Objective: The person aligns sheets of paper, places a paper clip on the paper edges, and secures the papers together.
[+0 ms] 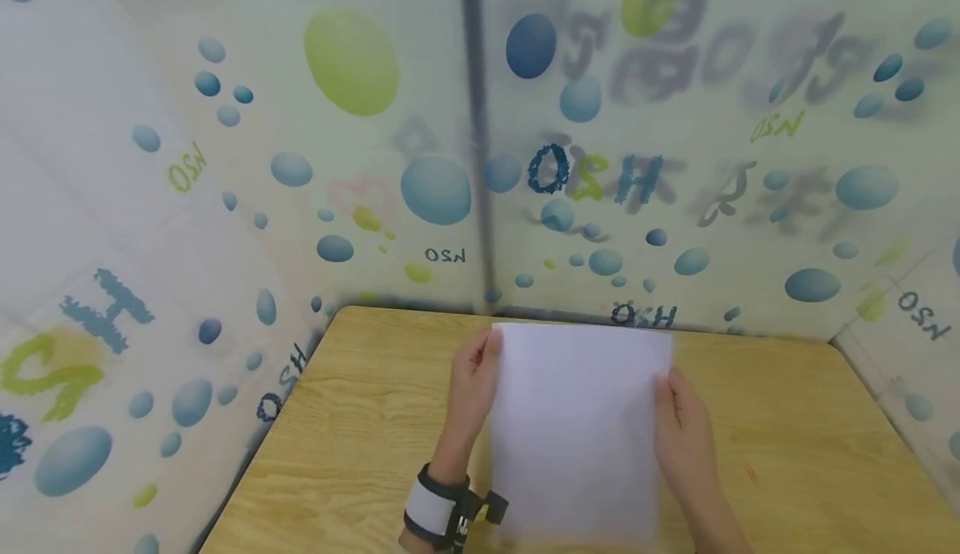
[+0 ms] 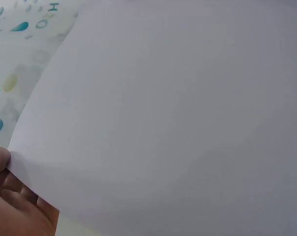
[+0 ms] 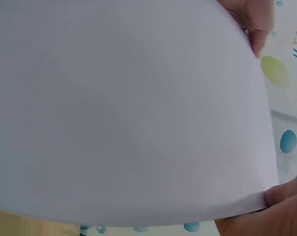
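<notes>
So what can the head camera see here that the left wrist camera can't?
Only the head view shows the wooden table, both hands at once, the left hand and right hand each holding a side edge of the sheet of paper, and the wrist strap. Only the left wrist view shows, close up, the left fingers at the paper's corner. Both show the blank white paper and the bubble-patterned wall.

Matt white paper [image 1: 581, 429], grained wood table [image 1: 360, 421]
</notes>
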Available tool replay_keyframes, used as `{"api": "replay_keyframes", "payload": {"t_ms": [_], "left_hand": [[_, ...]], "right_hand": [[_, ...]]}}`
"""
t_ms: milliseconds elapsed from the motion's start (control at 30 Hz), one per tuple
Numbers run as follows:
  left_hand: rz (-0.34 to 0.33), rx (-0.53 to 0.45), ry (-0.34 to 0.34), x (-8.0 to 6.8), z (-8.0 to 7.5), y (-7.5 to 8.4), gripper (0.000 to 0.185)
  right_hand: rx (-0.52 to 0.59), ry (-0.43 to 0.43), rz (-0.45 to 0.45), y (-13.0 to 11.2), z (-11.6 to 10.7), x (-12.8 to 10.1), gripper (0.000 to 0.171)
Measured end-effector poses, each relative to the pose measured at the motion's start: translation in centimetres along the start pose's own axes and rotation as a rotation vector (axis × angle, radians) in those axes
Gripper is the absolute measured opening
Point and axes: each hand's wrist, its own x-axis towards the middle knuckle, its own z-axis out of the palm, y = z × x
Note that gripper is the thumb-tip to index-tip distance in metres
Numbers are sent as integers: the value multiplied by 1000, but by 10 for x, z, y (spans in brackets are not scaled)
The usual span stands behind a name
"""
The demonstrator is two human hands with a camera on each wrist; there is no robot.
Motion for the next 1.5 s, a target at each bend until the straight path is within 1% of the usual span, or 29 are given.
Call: {"api": "replay_keyframes", "payload": {"t_ms": [100,200,267,367,433,533,633,667,767,900,1000,1100,1267,1333,1500], "left_hand": [[-59,-4,-17,5,3,-34,34],[-117,16,-55,6,5,-56,39],[-177,35,-90,5,7,-70,42],[-248,74,-139,2,7,-88,43],[-283,105,-155,-1,7,-98,39],[-334,130,-166,-4,8,-110,38],[-367,134,-167,-7,9,-121,36],[-383,129,-168,-8,10,-124,36],[-386,112,-168,-10,11,-132,33],[-393,97,-176,-13,13,-142,30],[-412,105,-183,-16,14,-148,29],[-428,110,-187,-18,15,-150,28],[-393,123,-207,-19,16,-151,28],[-402,129,-220,-19,18,-152,29],[-471,145,-227,-21,24,-152,37]], "right_hand": [[5,-75,65,6,0,5,40],[29,-169,149,16,2,9,45],[45,-236,207,26,3,11,51],[49,-324,294,40,6,12,64],[27,-364,332,49,8,13,70],[1,-384,383,58,12,12,76],[-8,-393,408,66,16,12,75],[-11,-396,409,68,17,11,75],[-26,-407,415,76,20,13,73],[-41,-399,426,88,23,16,73],[-40,-390,435,97,24,20,74],[-35,-385,430,102,24,25,72],[18,-383,416,104,25,30,66],[28,-384,410,104,26,30,65],[72,-375,376,102,29,29,64]]}}
